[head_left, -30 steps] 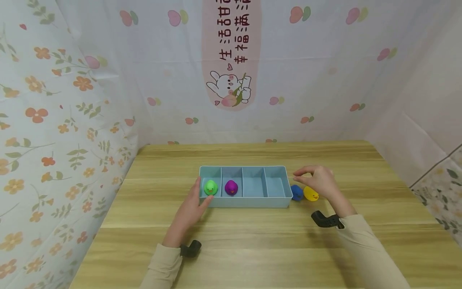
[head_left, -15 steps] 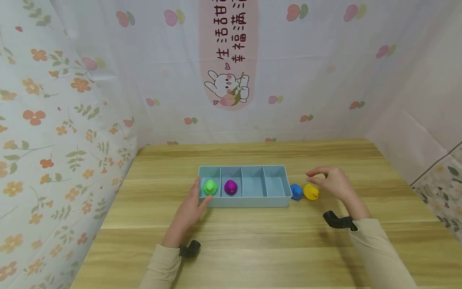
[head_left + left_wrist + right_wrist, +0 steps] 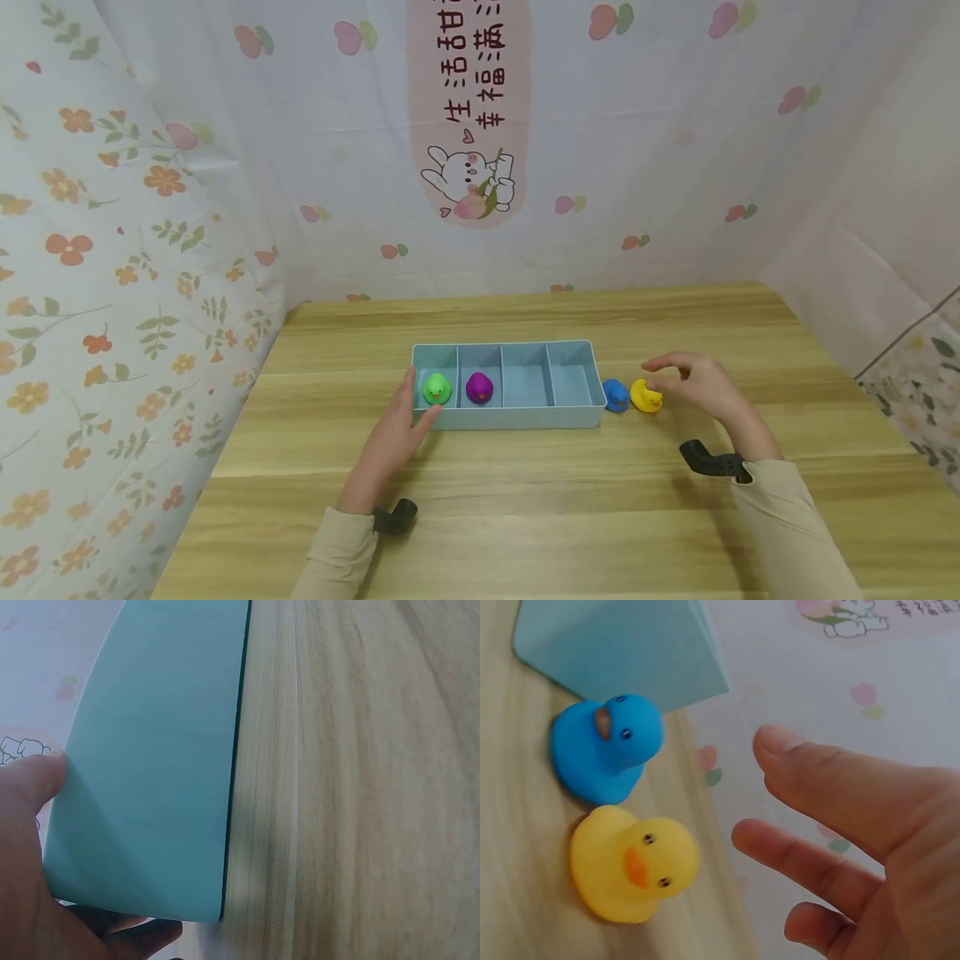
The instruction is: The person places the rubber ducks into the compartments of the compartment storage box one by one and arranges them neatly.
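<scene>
A light blue box (image 3: 517, 419) with several compartments stands on the table. My left hand (image 3: 392, 442) holds its left end, thumb at the front rim and fingers round the corner, as the left wrist view also shows. The leftmost compartment contains a green rubber duck (image 3: 437, 389); a purple rubber duck (image 3: 480, 387) sits in the one beside it. Just outside the right end are a blue rubber duck (image 3: 600, 750) and a yellow rubber duck (image 3: 615, 874), side by side. Thumb and fingers apart, my right hand (image 3: 708, 390) hovers close by the yellow duck, holding nothing.
The wood-grain table (image 3: 510, 508) ends at a patterned cloth backdrop (image 3: 337, 167) behind and at the sides. Black wrist mounts (image 3: 716, 462) sit on both wrists. The two right-hand compartments of the box contain no duck.
My right hand has moved rightward, from over the blue duck to beside the yellow one, and lowered a little with its fingers spreading. My left hand stays on the box.
</scene>
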Motion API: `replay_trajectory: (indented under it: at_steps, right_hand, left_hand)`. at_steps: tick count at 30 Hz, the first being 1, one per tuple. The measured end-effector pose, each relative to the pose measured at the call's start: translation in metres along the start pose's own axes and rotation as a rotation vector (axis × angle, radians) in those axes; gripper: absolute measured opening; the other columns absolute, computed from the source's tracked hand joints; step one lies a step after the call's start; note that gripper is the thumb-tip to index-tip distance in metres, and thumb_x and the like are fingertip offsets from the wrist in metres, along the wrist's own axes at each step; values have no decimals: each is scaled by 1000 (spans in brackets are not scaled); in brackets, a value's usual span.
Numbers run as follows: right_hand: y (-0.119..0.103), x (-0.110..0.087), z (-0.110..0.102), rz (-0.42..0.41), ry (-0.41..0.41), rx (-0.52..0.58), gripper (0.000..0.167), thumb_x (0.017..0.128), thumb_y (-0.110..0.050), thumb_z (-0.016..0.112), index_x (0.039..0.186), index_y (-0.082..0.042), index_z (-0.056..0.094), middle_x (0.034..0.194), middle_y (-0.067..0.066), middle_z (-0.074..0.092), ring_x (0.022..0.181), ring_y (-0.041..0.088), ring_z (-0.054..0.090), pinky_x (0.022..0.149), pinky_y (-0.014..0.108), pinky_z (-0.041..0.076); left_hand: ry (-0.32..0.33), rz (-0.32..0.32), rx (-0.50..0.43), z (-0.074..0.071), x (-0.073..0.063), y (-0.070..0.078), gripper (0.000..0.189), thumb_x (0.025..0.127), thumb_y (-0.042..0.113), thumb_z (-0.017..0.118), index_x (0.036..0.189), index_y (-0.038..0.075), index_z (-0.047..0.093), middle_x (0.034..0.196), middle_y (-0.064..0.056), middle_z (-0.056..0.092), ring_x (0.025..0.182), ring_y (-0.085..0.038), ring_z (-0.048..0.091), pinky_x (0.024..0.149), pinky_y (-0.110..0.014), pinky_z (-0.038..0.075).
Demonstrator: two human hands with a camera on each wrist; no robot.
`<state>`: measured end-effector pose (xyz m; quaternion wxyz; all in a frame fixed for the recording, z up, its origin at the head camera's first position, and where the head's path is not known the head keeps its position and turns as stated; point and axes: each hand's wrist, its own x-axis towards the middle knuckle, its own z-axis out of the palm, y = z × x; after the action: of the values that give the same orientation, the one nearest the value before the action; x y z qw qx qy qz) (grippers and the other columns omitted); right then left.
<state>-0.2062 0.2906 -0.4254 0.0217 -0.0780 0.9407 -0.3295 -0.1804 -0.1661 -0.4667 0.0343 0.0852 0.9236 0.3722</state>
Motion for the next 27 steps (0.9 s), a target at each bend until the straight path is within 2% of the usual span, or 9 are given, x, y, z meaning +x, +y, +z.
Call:
replay_trajectory:
  at_steps: [7,13,17,20,22,24,27]
  right_hand:
    - [19,-3,10,-39,-27,125,44,86,-24,72,124,-6,62,106,15,57,74,15,37,55,25,32]
    - [34,-7,18,-65,-61,182,51,83,-17,74,129,0,57,126,20,53,73,15,36,57,24,32]
    - [41,-7,21,-46,-89,181,57,83,-19,75,133,-1,53,134,22,49,92,22,42,71,26,36]
    - [45,-8,24,-40,-100,176,60,83,-18,75,135,-1,51,139,24,45,115,33,41,87,36,38]
    - [47,-8,25,-42,-98,173,60,83,-17,74,135,0,50,140,24,44,125,37,37,93,42,37]
    - [48,-9,26,-51,-92,171,60,83,-16,74,135,0,50,140,24,45,126,37,36,94,41,37]
    - [48,-10,28,-71,-77,175,59,82,-15,75,134,0,51,138,23,47,124,32,39,93,26,38]
  left_hand:
    - [9,2,-2,1,1,-2,81,98,41,49,154,5,3,158,-19,14,144,-36,20,117,-49,20]
    - [17,10,0,2,1,-3,81,98,39,51,153,3,4,158,-21,14,144,-38,21,116,-51,21]
    - [24,12,7,2,1,-3,81,98,41,50,153,3,4,158,-21,15,144,-37,21,116,-50,20]
    - [29,25,11,2,2,-4,81,98,42,49,153,3,5,157,-22,15,143,-37,21,117,-50,21]
    - [31,31,5,3,2,-4,81,98,41,50,153,3,5,157,-22,15,143,-37,21,117,-50,20]
    - [34,33,3,3,2,-4,80,98,40,50,153,2,5,157,-22,15,143,-38,21,116,-51,21]
    - [36,26,0,3,2,-3,80,98,39,51,153,1,6,157,-22,15,143,-38,22,116,-51,21]
